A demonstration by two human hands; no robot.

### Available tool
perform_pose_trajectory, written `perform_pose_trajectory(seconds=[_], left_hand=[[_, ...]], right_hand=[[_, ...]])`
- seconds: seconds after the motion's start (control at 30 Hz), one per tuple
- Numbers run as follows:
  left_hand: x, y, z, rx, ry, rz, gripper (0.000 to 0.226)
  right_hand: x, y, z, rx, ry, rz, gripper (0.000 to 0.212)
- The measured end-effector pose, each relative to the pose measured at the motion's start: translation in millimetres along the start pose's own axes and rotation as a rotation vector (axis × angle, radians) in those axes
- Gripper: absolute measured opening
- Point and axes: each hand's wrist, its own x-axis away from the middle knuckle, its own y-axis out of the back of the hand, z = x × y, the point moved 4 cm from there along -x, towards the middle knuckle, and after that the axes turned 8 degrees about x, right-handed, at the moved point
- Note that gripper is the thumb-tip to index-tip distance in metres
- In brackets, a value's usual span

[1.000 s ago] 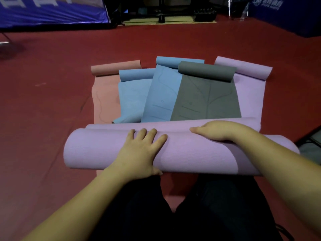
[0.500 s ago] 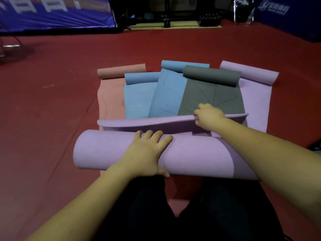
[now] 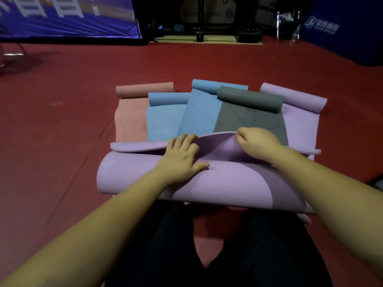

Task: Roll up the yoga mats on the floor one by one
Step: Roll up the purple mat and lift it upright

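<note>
A thick lilac mat roll lies across my knees on the red floor. Its loose end flap stands lifted over the roll. My left hand rests on the roll with its fingers curled around the flap's edge. My right hand pinches the flap's far edge and holds it up. Beyond lie several part-unrolled mats: a salmon mat, two blue mats, a grey mat and another lilac mat.
Red floor spreads left and right of the mats. Blue banners and dark equipment stand along the far wall. A metal chair leg shows far left. My dark-clothed legs fill the foreground.
My left hand slid forward from the top of the roll onto the flap's edge. My right hand lifted the flap higher into an arch.
</note>
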Motion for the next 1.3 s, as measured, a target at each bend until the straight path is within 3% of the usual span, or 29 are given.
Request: perform_pose_trajectory(seconds=[0.13, 0.23, 0.4, 0.53, 0.73, 0.93, 1.03, 1.13, 1.2, 1.3], left_hand=[[-7.8, 7.0, 6.8, 0.241, 0.121, -0.070, 0.080], [-13.2, 8.3, 10.7, 0.093, 0.170, -0.090, 0.066], [-17.8, 9.6, 12.1, -0.114, 0.198, -0.047, 0.072], [-27.9, 7.7, 11.5, -0.107, 0.273, -0.024, 0.063], [-21.8, 12.6, 8.7, 0.015, 0.368, -0.058, 0.059], [40.5, 2.8, -0.3, 0.538, 0.497, -0.308, 0.050], [78.6, -21.2, -28.3, 1.173, 0.916, -0.384, 0.034], [91.6, -74.7, -55.8, 1.870, 1.426, -0.206, 0.043], [92.7, -90.8, -62.2, 2.009, 1.576, -0.253, 0.056], [82.9, -98.4, -54.8, 2.070, 1.573, -0.482, 0.049]], right_hand=[[11.9, 1.9, 8.2, 0.024, 0.063, 0.041, 0.025], [27.9, -3.0, 19.4, 0.075, 0.128, 0.019, 0.026], [52.4, -25.6, 27.1, 0.110, 0.153, -0.075, 0.027], [70.7, -52.6, 33.3, 0.018, 0.122, -0.218, 0.045], [72.6, -70.5, 43.9, 0.071, -0.033, -0.270, 0.062], [44.5, -78.9, 36.1, 0.014, -0.055, -0.132, 0.075], [29.3, -82.8, 34.9, 0.024, -0.043, -0.034, 0.070], [19.7, -84.0, 36.4, 0.011, -0.013, 0.010, 0.059], [15.4, -85.4, 35.7, 0.003, -0.016, 0.039, 0.059], [14.3, -85.0, 32.7, -0.011, -0.029, 0.054, 0.059]])
